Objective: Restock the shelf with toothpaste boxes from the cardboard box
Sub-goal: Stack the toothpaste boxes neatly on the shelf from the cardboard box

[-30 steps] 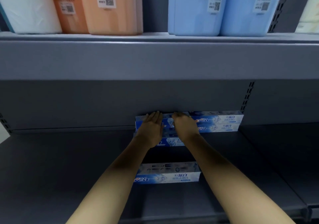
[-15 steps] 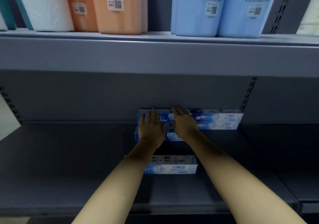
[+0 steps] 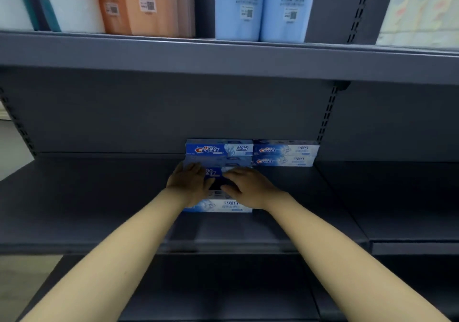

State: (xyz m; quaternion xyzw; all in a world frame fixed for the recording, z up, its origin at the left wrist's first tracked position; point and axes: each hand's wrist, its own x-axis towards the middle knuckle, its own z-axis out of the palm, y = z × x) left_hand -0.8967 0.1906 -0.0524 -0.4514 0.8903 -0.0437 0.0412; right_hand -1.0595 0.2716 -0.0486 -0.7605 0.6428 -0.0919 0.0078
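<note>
Blue-and-white toothpaste boxes lie lengthwise at the back of the grey shelf [image 3: 99, 197]. One box [image 3: 218, 148] tops the left stack, and two more [image 3: 285, 155] are stacked to its right. My left hand [image 3: 188, 181] and my right hand [image 3: 249, 185] lie side by side, fingers flat, on a lower box [image 3: 215, 171] in front of the left stack. Another box [image 3: 221, 206] lies nearer me, partly hidden under my wrists. No cardboard box is in view.
The upper shelf [image 3: 223, 58] overhangs just above and carries white, orange [image 3: 146, 4] and light blue [image 3: 258, 6] wrapped packs. A slotted upright [image 3: 327, 115] stands right of the boxes. Bare shelf surface stretches left and right of the stacks.
Both hands have drawn back toward me, off the top back box and down onto the lower front one. The top box's printed face now shows in full.
</note>
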